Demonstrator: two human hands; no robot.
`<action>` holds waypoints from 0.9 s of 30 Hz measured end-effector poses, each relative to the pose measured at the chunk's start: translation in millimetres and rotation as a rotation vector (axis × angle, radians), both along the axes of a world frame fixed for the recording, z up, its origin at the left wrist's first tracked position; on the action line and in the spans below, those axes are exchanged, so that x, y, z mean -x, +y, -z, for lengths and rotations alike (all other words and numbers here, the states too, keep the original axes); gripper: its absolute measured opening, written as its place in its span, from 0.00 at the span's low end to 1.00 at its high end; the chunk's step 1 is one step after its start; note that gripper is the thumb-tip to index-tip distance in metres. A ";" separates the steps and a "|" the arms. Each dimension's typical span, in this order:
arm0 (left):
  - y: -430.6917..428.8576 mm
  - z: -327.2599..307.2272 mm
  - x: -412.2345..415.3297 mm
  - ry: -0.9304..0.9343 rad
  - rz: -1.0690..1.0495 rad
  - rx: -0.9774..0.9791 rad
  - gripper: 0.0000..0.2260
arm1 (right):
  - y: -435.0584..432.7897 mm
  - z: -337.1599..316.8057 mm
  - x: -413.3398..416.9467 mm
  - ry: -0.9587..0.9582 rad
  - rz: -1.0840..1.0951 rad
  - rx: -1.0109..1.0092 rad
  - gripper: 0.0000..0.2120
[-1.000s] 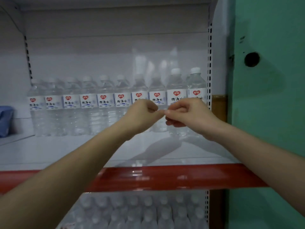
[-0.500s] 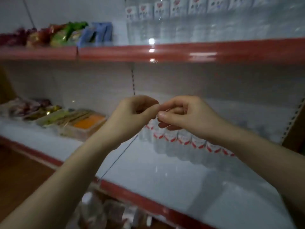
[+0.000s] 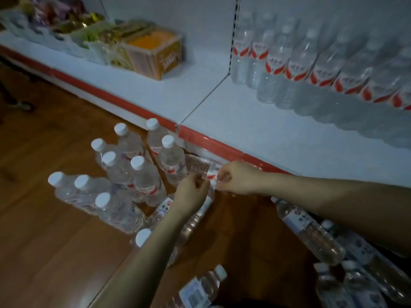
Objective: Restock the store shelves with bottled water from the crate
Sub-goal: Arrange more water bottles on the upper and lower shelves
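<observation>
Wooden floor (image 3: 44, 218) crowded with water bottles (image 3: 142, 178); left hand (image 3: 192, 190) and right hand (image 3: 239, 178) pinch a clear scrap (image 3: 211, 172).

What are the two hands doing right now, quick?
Left hand: fingers curled, pinching one end of a small clear scrap; what it is cannot be told.
Right hand: fingers curled, pinching its other end.

Bare arms, both of them: the left arm (image 3: 142, 263) and right arm (image 3: 333, 196) show uncovered skin from wrist to the edge of view. The left hand (image 3: 193, 192) and right hand (image 3: 238, 178) are bare as well.
</observation>
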State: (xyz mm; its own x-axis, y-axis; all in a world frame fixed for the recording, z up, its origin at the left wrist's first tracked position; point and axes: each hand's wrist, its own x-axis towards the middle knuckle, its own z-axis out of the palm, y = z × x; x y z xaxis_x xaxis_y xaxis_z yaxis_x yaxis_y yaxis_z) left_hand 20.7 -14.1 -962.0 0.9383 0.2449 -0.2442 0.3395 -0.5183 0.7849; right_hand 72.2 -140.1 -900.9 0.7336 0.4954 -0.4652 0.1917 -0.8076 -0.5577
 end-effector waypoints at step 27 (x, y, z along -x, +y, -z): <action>-5.1 125.4 14.2 0.381 -0.190 -0.184 0.26 | 41.3 191.7 30.0 0.856 0.992 -0.521 0.18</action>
